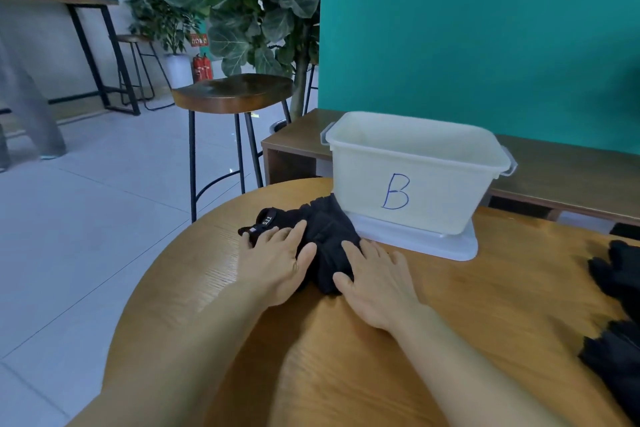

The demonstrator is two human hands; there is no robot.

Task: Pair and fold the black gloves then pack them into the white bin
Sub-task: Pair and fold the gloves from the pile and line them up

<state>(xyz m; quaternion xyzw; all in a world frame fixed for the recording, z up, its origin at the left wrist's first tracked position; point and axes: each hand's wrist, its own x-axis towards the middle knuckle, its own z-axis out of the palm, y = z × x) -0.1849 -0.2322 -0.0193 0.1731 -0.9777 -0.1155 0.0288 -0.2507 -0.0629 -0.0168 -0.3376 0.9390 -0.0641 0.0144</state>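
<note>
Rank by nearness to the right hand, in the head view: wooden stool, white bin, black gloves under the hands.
1. Black gloves: touching the right hand.
2. White bin: just behind the gloves.
3. Wooden stool: far back left, on the floor.

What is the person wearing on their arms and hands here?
Nothing much: the left hand and right hand are ungloved, and no sleeve, watch or wristband shows above either wrist. A thin ring seems to sit on one finger of the left hand.
</note>
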